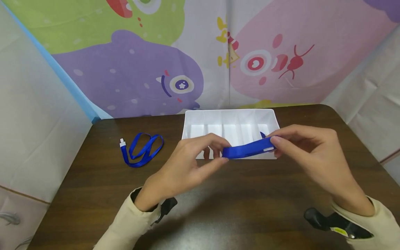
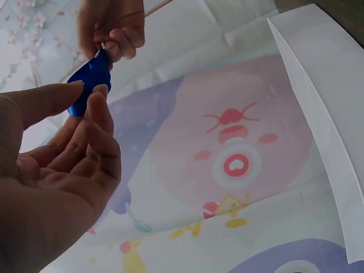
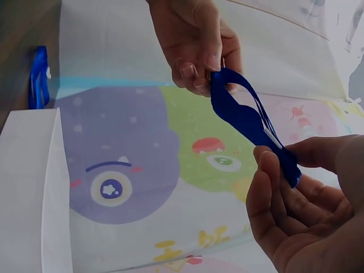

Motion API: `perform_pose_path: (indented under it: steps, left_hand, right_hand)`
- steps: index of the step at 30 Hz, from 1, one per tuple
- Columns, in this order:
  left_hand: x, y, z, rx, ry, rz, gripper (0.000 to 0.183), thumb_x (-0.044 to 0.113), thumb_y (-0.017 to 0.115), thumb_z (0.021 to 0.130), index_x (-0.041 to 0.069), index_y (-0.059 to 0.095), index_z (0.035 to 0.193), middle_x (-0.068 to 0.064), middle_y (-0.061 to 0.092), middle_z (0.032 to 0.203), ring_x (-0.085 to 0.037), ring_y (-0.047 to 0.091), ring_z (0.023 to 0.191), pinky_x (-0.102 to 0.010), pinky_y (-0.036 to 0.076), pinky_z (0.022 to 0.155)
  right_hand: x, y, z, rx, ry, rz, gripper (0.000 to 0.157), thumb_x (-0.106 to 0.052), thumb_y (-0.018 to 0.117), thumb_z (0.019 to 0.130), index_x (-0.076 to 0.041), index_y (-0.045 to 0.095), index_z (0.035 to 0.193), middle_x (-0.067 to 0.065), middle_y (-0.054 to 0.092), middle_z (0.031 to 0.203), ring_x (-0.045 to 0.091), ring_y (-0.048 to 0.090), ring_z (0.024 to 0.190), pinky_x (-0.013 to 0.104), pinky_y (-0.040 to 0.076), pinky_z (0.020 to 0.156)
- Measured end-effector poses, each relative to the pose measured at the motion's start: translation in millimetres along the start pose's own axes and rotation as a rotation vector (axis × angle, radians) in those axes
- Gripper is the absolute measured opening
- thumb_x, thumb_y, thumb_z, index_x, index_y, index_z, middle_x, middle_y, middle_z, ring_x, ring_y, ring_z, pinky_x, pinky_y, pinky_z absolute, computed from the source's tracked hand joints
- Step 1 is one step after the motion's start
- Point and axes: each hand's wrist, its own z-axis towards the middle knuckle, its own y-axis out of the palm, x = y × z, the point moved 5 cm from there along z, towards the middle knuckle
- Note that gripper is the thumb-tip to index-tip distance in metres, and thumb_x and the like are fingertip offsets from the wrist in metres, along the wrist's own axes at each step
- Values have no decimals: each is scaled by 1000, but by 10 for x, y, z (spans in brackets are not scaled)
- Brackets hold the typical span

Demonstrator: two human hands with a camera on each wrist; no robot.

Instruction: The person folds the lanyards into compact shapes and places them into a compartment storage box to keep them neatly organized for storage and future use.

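Observation:
A blue lanyard (image 1: 247,149), folded into a flat bundle of several layers, is stretched between both hands in front of the white tray. My left hand (image 1: 190,159) pinches its left end between thumb and fingers. At the other end my right hand (image 1: 312,152) pinches it, near a small white plastic piece (image 1: 268,149). The right wrist view shows the layers of the folded lanyard (image 3: 242,116) bowing apart in the middle. In the left wrist view, the lanyard (image 2: 91,82) appears nearly end-on between the two hands.
A white tray (image 1: 229,114) with several compartments stands at the table's back edge, behind the hands. Another blue lanyard (image 1: 145,152) with a white clip (image 1: 122,142) lies loosely looped on the brown table (image 1: 93,194) to the left. A cartoon-printed cloth (image 1: 150,76) hangs behind.

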Motion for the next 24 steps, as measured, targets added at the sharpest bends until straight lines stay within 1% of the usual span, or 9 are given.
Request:
perform_pose_path:
  steps: [4, 8, 14, 19, 22, 24]
  left_hand:
    - [5, -7, -6, 24, 13, 35, 14, 7, 75, 87, 6, 69, 100, 3, 68, 86, -3, 57, 75, -21, 48, 65]
    - [20, -32, -8, 17, 26, 54, 13, 8, 75, 87, 6, 70, 99, 3, 67, 87, -2, 56, 75, -21, 48, 66]
    - [25, -108, -5, -10, 24, 53, 12, 8, 73, 89, 8, 68, 100, 5, 66, 88, -1, 55, 75, -21, 48, 68]
    - [16, -156, -21, -47, 3, 78, 12, 11, 73, 90, 10, 66, 99, 7, 65, 89, 0, 54, 76, -21, 48, 69]
    - [18, -168, -30, -85, -23, 81, 14, 16, 74, 90, 12, 65, 100, 10, 64, 88, 1, 54, 76, -23, 48, 71]
    - [21, -165, -33, -93, -38, 73, 15, 21, 74, 90, 14, 64, 99, 12, 63, 85, 1, 55, 75, -23, 47, 70]
  right_hand:
    - [-12, -11, 1, 38, -10, -20, 17, 4, 73, 87, -5, 75, 102, 6, 70, 77, 14, 64, 64, 20, 54, 59]
    - [-14, -2, -4, 44, -5, -14, 17, 5, 74, 86, -4, 75, 100, 6, 69, 76, 14, 64, 63, 20, 55, 61]
    - [-4, 27, -18, 13, -11, 32, 20, 9, 75, 83, -1, 75, 100, 7, 70, 79, 15, 65, 63, 21, 56, 62]
    - [-26, 61, -16, -25, 1, 50, 20, 8, 75, 83, -2, 75, 100, 9, 72, 82, 16, 66, 64, 24, 57, 63]
    - [-51, 75, -13, -43, 11, 22, 21, 8, 75, 83, -3, 75, 100, 6, 72, 83, 16, 68, 65, 26, 58, 63]
    - [-63, 85, -17, -53, 5, 8, 23, 9, 75, 82, -5, 76, 100, 3, 73, 85, 16, 69, 67, 26, 58, 64]
